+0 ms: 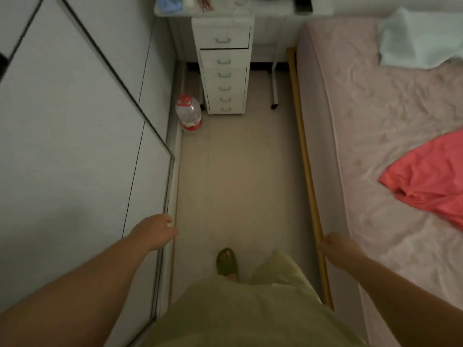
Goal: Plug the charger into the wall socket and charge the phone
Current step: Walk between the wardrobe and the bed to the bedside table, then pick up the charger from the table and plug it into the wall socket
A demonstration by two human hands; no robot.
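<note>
No charger or wall socket shows in the head view. A dark flat object (303, 5), possibly a phone, lies on the white desk (273, 8) at the far end of the room. My left hand (156, 231) hangs low beside the wardrobe's lower edge with fingers curled and nothing in it. My right hand (337, 249) hangs next to the wooden bed frame, fingers loosely bent, holding nothing.
A narrow floor aisle (238, 171) runs between a white wardrobe (75, 146) on the left and a bed with a pink sheet (388, 146) on the right. Ahead stand a white drawer unit (225, 71) and a large water bottle (188, 116). A red cloth (431, 179) lies on the bed.
</note>
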